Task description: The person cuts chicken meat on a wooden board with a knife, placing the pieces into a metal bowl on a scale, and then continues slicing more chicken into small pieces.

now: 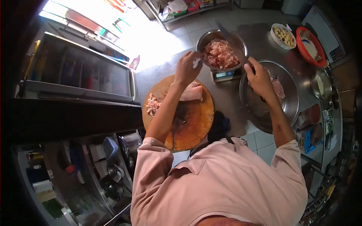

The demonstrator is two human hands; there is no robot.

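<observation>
A long-bladed knife (pixel 230 40) is in my right hand (pixel 259 77), its fingers wrapped round the handle. The blade reaches across a steel bowl (pixel 245 42) filled with chopped pink meat (pixel 219 53). This bowl stands on a digital scale (pixel 223 75) with a lit display. My left hand (pixel 187 68) is at the bowl's left rim, thumb and fingers curled together; what they hold, if anything, cannot be made out. Beneath my left forearm, a round wooden chopping board (pixel 194 126) carries a large piece of raw meat (pixel 193 92) and small chopped bits (pixel 152 104).
A wide steel basin (pixel 260 109) with more raw meat (pixel 278 87) sits under my right forearm. Farther right are a white bowl of pale yellow cubes (pixel 283 36), a red basin (pixel 320 45) and metal bowls (pixel 319 86). A glass-topped cabinet (pixel 81 69) borders the left side.
</observation>
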